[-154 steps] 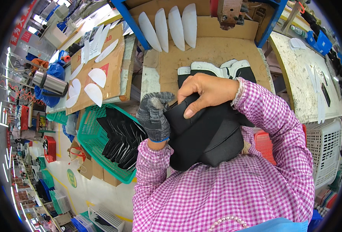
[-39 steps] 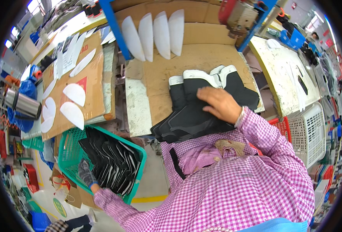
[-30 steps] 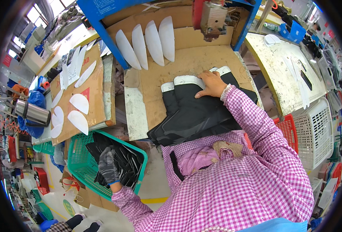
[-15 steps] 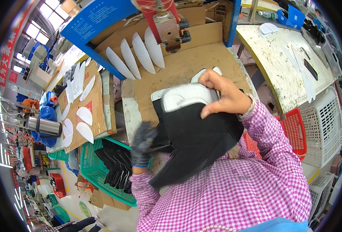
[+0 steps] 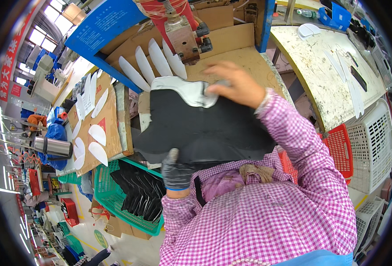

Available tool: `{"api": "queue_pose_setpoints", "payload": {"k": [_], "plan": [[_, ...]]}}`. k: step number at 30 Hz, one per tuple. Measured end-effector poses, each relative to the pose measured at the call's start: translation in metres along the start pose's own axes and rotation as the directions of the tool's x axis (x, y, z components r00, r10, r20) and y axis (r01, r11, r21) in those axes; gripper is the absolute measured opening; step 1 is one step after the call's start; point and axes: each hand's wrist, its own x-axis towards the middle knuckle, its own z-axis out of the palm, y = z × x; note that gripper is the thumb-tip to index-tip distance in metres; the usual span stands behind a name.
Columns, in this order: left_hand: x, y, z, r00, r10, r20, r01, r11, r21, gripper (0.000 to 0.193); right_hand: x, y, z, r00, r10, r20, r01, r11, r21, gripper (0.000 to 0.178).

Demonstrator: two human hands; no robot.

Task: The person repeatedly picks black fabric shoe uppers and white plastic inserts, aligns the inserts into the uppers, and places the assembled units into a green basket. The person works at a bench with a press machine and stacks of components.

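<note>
A wide black sheet piece with curved edges [image 5: 205, 128] lies spread out in front of me, over the cardboard-covered worktop. Along its far edge sits a white shaped piece [image 5: 178, 88] with a dark outline. My left hand [image 5: 177, 173], in a dark glove, grips the near edge of the black piece, thumb on top and the other fingers hidden underneath. Over the right end of the white piece is my bare right hand [image 5: 240, 86], slightly blurred, its fingers stretched and apart, the thumb close to the white surface.
A red and metal machine head [image 5: 182, 40] hangs over the worktop inside a blue frame [image 5: 107, 29]. Several white curved pieces [image 5: 147, 62] stand behind. At left are a cardboard sheet [image 5: 111, 128] and a green basket [image 5: 103, 195] of black pieces; at right, red [image 5: 340, 146] and white baskets [image 5: 371, 142].
The black piece has been turned and spread flat, away from my body. My left hand has moved down and right to its near edge; my right hand has moved up and left, opening its fingers.
</note>
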Motion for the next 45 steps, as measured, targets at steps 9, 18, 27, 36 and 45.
{"api": "queue_pose_setpoints", "payload": {"k": [9, 18, 27, 36, 45], "plan": [[0.075, 0.016, -0.039, 0.954, 0.299, 0.012, -0.298, 0.944, 0.145, 0.033, -0.096, 0.04, -0.033, 0.711, 0.473, 0.52, -0.459, -0.249, 0.853, 0.065], [0.105, 0.027, -0.01, 0.884, 0.462, -0.073, -0.384, 0.807, 0.449, 0.033, -0.025, 0.036, -0.032, 0.622, 0.749, 0.23, -0.535, 0.191, 0.823, 0.024], [0.083, 0.063, -0.006, 0.842, 0.523, -0.13, -0.49, 0.844, 0.219, 0.049, 0.007, 0.025, -0.021, 0.677, 0.683, 0.276, -0.502, 0.154, 0.851, 0.02], [0.073, 0.032, 0.014, 0.9, 0.412, -0.139, -0.403, 0.911, 0.093, 0.06, -0.063, 0.023, -0.075, 0.551, 0.831, 0.075, -0.455, 0.224, 0.862, 0.017], [0.148, -0.023, 0.073, 0.992, 0.12, 0.029, -0.122, 0.991, 0.062, 0.077, -0.127, 0.022, -0.138, 0.45, 0.874, -0.185, -0.358, 0.366, 0.859, 0.022]]}}
